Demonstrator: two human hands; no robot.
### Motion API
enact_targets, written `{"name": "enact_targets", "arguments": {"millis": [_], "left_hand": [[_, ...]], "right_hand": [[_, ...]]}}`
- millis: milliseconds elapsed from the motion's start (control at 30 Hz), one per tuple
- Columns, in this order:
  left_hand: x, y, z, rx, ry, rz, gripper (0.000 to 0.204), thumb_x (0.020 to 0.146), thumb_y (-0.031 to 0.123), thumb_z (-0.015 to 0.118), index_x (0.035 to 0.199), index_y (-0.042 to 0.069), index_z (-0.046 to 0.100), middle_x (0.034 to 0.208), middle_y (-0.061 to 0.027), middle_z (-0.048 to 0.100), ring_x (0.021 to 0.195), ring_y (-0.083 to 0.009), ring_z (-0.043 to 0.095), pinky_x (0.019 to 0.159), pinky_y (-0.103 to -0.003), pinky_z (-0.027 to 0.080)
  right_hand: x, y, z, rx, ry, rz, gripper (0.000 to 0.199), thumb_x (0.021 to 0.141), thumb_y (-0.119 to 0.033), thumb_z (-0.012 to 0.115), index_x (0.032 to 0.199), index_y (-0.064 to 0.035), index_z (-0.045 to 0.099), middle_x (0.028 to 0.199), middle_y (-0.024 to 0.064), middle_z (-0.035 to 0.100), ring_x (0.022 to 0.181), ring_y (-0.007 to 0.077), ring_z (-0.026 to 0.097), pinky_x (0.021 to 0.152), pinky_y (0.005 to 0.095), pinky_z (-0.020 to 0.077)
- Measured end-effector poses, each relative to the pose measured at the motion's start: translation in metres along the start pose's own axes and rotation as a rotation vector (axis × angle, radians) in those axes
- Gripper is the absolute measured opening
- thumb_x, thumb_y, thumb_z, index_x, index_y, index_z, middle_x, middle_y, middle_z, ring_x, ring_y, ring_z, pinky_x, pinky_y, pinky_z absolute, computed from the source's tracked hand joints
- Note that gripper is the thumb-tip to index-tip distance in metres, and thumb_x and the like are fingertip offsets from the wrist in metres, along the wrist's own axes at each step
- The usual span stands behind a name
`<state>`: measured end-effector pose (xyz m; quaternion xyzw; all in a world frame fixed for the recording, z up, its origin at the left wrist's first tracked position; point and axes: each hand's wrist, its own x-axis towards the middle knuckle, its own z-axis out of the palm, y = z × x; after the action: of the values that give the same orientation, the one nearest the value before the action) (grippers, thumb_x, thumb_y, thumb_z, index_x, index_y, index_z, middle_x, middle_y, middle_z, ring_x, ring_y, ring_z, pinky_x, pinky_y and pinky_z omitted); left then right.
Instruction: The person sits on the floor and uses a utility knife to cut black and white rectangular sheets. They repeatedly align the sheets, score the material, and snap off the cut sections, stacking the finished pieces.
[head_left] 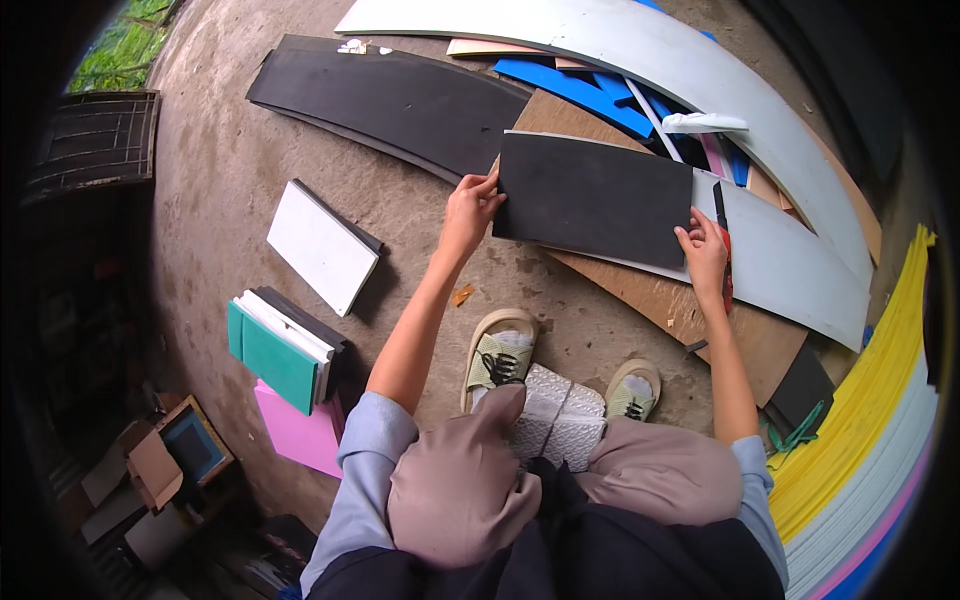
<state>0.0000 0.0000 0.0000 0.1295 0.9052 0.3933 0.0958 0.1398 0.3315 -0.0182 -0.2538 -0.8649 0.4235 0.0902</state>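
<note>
A black rectangular foam sheet [598, 195] is held level by its two short ends. My left hand [472, 212] pinches the left end between thumb and fingers. At the other end, my right hand [705, 252] closes on the right edge. Under the sheet lie a pale grey sheet [790, 270] and a brown wooden board [640, 290]. Just beside my right hand is a red-handled tool [727, 262], partly hidden by the hand, so its kind is unclear. A long black foam sheet [400, 105] lies on the floor beyond my left hand.
On the left floor sit a white sheet [322, 245], a stack with a green top sheet [270, 358], and a pink sheet [300, 430]. Blue offcuts [580, 95] and a curved white sheet [640, 40] lie at the back. Yellow sheets [860, 410] are stacked at right.
</note>
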Motion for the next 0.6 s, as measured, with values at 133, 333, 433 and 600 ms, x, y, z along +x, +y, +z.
{"name": "enact_targets", "arguments": {"millis": [133, 333, 433, 600], "left_hand": [[0.001, 0.001, 0.002, -0.024, 0.008, 0.017, 0.036, 0.078, 0.008, 0.065, 0.114, 0.009, 0.061, 0.101, -0.0105, 0.058, 0.079, -0.0226, 0.062, 0.073, -0.032, 0.05], [-0.002, -0.002, 0.0, -0.006, -0.002, 0.005, 0.035, 0.078, 0.009, 0.065, 0.113, 0.009, 0.061, 0.099, -0.0104, 0.059, 0.081, -0.0205, 0.063, 0.074, -0.031, 0.052], [-0.001, -0.003, 0.001, -0.034, -0.011, -0.047, 0.034, 0.079, 0.009, 0.065, 0.113, 0.008, 0.062, 0.098, -0.0096, 0.061, 0.084, -0.0185, 0.063, 0.075, -0.03, 0.052], [-0.018, 0.0, 0.016, -0.293, 0.226, -0.075, 0.029, 0.078, 0.005, 0.065, 0.107, 0.003, 0.06, 0.096, -0.0111, 0.062, 0.081, -0.017, 0.065, 0.07, -0.029, 0.053]], "right_hand": [[0.001, -0.003, -0.004, -0.012, 0.001, 0.017, 0.043, 0.076, -0.009, 0.069, 0.117, -0.0032, 0.056, 0.097, 0.0072, 0.055, 0.067, 0.0084, 0.054, 0.061, 0.0222, 0.0487], [-0.006, 0.001, 0.0, 0.01, -0.011, 0.044, 0.044, 0.075, -0.009, 0.07, 0.117, -0.0026, 0.056, 0.096, 0.0066, 0.057, 0.067, 0.0078, 0.053, 0.061, 0.0213, 0.0481], [-0.004, 0.009, 0.0, 0.064, -0.037, 0.052, 0.045, 0.075, -0.01, 0.07, 0.117, -0.0027, 0.055, 0.094, 0.006, 0.058, 0.066, 0.0071, 0.054, 0.06, 0.0205, 0.0478], [-0.002, 0.009, -0.001, 0.168, -0.091, 0.081, 0.046, 0.075, -0.01, 0.071, 0.118, -0.0033, 0.055, 0.092, 0.0058, 0.059, 0.066, 0.0053, 0.054, 0.059, 0.0193, 0.0476]]}}
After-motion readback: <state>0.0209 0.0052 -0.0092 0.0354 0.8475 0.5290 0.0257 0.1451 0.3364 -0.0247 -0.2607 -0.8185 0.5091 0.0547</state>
